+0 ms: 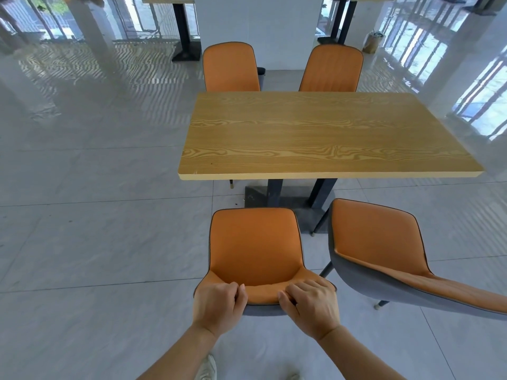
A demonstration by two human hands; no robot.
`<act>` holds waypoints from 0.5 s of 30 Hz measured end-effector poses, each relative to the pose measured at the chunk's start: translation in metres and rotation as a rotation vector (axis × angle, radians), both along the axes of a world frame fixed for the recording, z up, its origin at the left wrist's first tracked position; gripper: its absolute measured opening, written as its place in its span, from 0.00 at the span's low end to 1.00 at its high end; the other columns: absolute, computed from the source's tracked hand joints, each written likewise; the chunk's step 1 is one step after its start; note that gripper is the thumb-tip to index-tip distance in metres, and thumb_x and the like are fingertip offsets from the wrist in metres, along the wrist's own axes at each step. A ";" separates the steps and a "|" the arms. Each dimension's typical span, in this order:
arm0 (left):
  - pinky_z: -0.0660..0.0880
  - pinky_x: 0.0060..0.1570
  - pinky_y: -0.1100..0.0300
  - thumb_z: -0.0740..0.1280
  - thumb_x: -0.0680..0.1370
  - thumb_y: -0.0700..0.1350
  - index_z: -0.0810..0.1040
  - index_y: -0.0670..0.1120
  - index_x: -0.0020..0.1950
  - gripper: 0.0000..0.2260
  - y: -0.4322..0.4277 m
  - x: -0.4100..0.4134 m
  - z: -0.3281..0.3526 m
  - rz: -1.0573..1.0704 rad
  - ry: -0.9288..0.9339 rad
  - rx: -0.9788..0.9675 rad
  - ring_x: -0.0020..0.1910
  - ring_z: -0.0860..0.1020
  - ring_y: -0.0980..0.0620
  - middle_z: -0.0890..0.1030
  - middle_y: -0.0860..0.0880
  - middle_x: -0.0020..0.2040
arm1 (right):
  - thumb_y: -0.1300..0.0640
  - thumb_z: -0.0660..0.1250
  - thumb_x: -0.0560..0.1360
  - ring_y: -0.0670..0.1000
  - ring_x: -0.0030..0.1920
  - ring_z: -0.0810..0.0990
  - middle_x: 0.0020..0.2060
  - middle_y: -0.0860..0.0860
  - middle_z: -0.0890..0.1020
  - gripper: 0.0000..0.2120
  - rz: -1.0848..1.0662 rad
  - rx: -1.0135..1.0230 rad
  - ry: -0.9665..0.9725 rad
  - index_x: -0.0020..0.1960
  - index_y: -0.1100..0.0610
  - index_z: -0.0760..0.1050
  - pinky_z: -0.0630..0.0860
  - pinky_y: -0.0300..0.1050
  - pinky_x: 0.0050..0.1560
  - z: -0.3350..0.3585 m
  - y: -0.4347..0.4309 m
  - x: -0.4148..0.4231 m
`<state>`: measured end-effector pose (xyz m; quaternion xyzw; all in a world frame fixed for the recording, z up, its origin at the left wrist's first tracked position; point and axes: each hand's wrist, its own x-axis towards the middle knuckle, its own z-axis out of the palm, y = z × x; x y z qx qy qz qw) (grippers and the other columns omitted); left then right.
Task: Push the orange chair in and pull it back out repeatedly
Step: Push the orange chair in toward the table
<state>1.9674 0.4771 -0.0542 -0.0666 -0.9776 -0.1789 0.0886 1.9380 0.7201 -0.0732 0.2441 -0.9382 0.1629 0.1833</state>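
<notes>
Grey glossy floor tiles (96, 229) surround a wooden tabletop (315, 138). Pulled clear of its near edge stands the orange chair (255, 248), seat fully exposed. Both hands clench its backrest top: left hand (219, 303) and right hand (311, 305). Another chair (384, 256) stands just beside.
</notes>
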 end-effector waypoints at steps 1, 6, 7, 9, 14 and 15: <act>0.49 0.25 0.72 0.57 0.80 0.52 0.68 0.52 0.26 0.21 0.000 0.002 -0.001 0.002 0.004 0.007 0.21 0.62 0.56 0.69 0.56 0.22 | 0.43 0.61 0.80 0.45 0.28 0.69 0.25 0.43 0.73 0.21 0.004 -0.005 0.008 0.30 0.49 0.70 0.71 0.44 0.34 0.001 0.000 0.001; 0.46 0.28 0.73 0.58 0.79 0.51 0.64 0.53 0.27 0.19 0.002 0.008 0.005 -0.015 0.037 0.035 0.22 0.59 0.57 0.68 0.56 0.22 | 0.43 0.62 0.80 0.46 0.29 0.71 0.27 0.43 0.75 0.21 -0.003 -0.002 -0.019 0.31 0.49 0.72 0.72 0.45 0.34 -0.008 0.001 0.010; 0.46 0.28 0.73 0.58 0.79 0.51 0.65 0.53 0.27 0.19 0.002 0.009 0.005 -0.016 0.029 0.033 0.22 0.59 0.57 0.68 0.56 0.22 | 0.43 0.61 0.80 0.46 0.30 0.72 0.27 0.43 0.75 0.20 -0.004 0.001 -0.022 0.31 0.49 0.73 0.72 0.45 0.34 -0.009 0.001 0.011; 0.47 0.27 0.73 0.58 0.79 0.51 0.66 0.52 0.26 0.20 0.001 0.009 0.003 -0.010 0.013 0.029 0.22 0.60 0.57 0.68 0.56 0.22 | 0.43 0.61 0.80 0.46 0.29 0.72 0.27 0.43 0.75 0.21 -0.008 0.003 -0.021 0.31 0.49 0.73 0.72 0.45 0.34 -0.009 0.000 0.011; 0.49 0.24 0.69 0.58 0.79 0.51 0.65 0.52 0.26 0.20 -0.001 0.006 0.000 0.010 -0.025 0.023 0.20 0.62 0.56 0.66 0.56 0.22 | 0.43 0.61 0.80 0.46 0.28 0.71 0.25 0.43 0.74 0.22 -0.033 -0.014 -0.024 0.30 0.49 0.72 0.72 0.46 0.34 -0.006 -0.003 0.006; 0.49 0.24 0.70 0.58 0.79 0.51 0.63 0.52 0.26 0.20 -0.001 0.005 0.002 0.007 -0.022 0.022 0.20 0.61 0.56 0.66 0.57 0.22 | 0.43 0.61 0.80 0.46 0.28 0.71 0.25 0.43 0.74 0.22 -0.034 -0.013 -0.028 0.30 0.49 0.72 0.73 0.46 0.35 -0.006 -0.003 0.005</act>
